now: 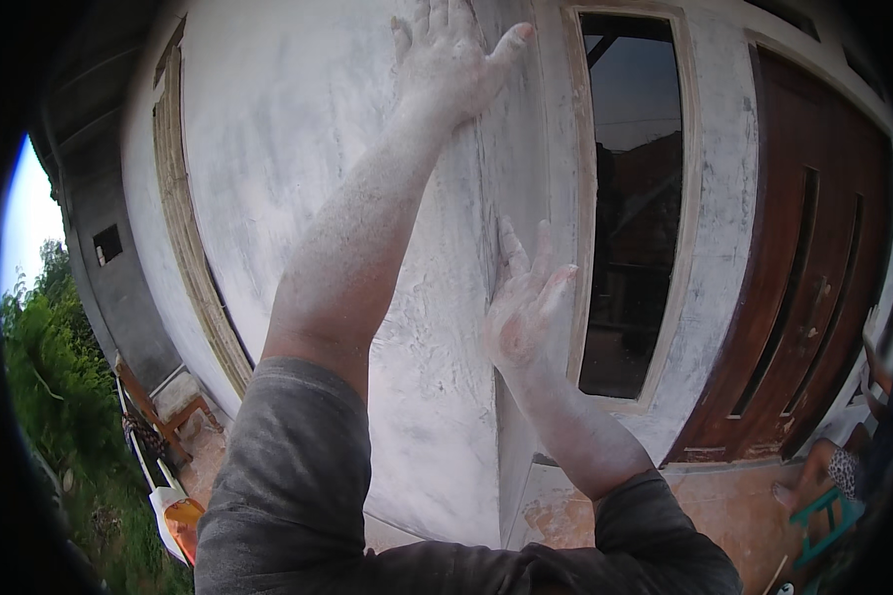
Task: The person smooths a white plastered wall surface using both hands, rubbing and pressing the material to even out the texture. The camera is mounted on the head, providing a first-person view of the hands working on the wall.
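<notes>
My left hand [445, 58] is high up on the whitewashed wall [367, 208], near its vertical corner, its fingers spread flat with the thumb pointing right. Lower down, my right hand [526, 302] is by the other side of that corner, palm partly turned up and fingers stretched apart. Whether it touches the wall there, I cannot tell. Neither hand shows a tool. White powder coats both hands and forearms up to the dark grey sleeves. The wall surface looks patchy, with grey smears and rough spots.
A narrow dark window [633, 218] and a brown wooden door [813, 238] stand to the right. At far right a person [878, 426] sits by a green stool [823, 521]. Left are a wooden frame strip [191, 198], a wooden chair [174, 412], an orange item [183, 524] and bushes [55, 347].
</notes>
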The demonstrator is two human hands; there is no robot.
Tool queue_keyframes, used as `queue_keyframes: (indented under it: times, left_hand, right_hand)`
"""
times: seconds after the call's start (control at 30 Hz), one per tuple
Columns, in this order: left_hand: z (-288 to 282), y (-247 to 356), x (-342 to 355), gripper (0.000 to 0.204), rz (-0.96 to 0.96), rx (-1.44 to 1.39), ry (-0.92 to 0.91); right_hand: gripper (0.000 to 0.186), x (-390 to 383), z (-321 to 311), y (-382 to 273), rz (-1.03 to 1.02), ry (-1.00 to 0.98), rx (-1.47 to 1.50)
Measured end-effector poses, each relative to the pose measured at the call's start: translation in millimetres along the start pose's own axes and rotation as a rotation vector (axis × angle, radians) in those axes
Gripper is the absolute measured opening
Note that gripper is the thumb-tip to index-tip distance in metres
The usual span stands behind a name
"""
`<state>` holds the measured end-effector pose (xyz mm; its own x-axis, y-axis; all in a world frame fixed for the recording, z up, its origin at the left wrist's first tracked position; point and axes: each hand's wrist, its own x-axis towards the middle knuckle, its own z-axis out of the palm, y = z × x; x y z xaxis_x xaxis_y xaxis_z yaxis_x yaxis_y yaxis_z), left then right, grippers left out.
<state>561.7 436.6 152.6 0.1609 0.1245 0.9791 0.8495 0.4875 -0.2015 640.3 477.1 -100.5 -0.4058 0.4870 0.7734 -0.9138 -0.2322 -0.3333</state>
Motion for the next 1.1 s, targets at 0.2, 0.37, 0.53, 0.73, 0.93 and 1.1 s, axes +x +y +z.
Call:
queue_keyframes:
  times: [0.2,0.37,0.53,0.73,0.93,1.1]
  left_hand:
    - [-42,45,-185,0.101,0.074,0.028,-0.277]
    - [-20,-2,22,0.110,0.013,-0.009,-0.026]
    - [-15,-6,0,0.112,0.087,-0.050,0.064]
    - [-39,29,-182,0.112,0.097,0.082,-0.230]
    - [-10,-11,44,0.109,0.062,0.120,-0.033]
    - [-30,15,-57,0.116,0.060,0.024,-0.113]
  right_hand:
    - [0.094,-6,4,0,0.027,0.055,0.131]
    - [0.094,-10,3,-2,0.012,0.009,-0.053]
    - [0.096,-13,4,-3,0.006,-0.002,-0.096]
    - [0.095,-14,6,2,0.012,0.027,0.170]
    - [0.093,-16,1,2,-0.042,-0.030,-0.135]
    - [0.092,-19,5,-1,-0.004,0.020,-0.081]
